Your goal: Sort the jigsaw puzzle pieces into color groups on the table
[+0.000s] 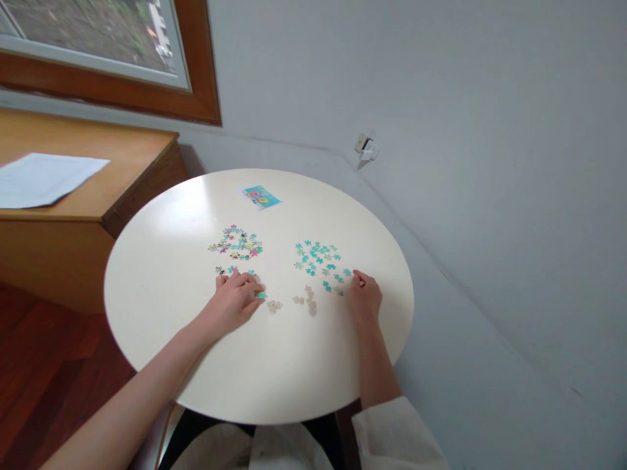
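Observation:
On a round cream table point(161, 274) lie loose jigsaw pieces. My left hand point(236, 299) rests palm down over a few coloured pieces, its fingertips pressed on a teal piece point(261, 295). My right hand point(365, 297) sits at the right edge of a teal cluster point(318, 258), its fingers curled in a pinch on a small piece I can barely see. A multicoloured cluster point(236, 243) lies beyond my left hand. Several face-down beige pieces point(306, 301) lie between my hands.
A small picture card point(261, 196) lies at the table's far side. A wooden desk point(112, 189) with a white paper point(44, 177) stands to the left under a framed window. Grey walls close in behind and to the right, with a wall socket point(365, 146).

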`<state>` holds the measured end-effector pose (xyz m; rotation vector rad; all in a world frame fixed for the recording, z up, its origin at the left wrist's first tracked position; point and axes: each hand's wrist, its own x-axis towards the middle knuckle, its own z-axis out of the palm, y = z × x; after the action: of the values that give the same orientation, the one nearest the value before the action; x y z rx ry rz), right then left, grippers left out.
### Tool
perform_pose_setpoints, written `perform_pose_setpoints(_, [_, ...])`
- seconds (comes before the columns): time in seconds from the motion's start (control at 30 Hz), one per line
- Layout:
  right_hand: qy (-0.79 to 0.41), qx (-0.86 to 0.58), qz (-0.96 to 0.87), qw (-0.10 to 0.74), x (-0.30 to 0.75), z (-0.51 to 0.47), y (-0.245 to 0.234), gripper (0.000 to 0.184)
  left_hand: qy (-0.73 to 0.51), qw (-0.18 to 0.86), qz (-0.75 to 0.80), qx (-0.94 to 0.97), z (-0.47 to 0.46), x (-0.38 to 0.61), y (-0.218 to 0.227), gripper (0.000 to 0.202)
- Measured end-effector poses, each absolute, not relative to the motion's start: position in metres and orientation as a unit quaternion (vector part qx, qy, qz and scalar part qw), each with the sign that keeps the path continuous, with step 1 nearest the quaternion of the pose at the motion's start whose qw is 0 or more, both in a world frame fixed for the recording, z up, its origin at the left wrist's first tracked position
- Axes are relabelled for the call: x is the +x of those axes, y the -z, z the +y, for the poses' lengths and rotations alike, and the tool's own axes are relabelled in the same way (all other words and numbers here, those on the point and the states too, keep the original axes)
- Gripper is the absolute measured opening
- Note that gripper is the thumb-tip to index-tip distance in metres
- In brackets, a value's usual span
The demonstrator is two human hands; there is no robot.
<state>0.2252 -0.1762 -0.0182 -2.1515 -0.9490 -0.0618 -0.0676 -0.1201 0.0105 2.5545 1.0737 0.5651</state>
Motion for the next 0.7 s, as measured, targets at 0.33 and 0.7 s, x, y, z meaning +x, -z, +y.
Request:
perform_pose_setpoints(0.33, [0.028,-0.695,-0.579,0.426,0.187,-0.183,0.005,0.026,-0.175,0.156,0.377,0.896,-0.122,-0.067,-0.016,0.018])
perform_pose_setpoints(0.7, [-0.015,-0.662,-0.675,0.324,0.172,-0.189,0.010,0.024,-0.165,0.167,0.371,0.898,-0.122,-0.067,-0.016,0.017])
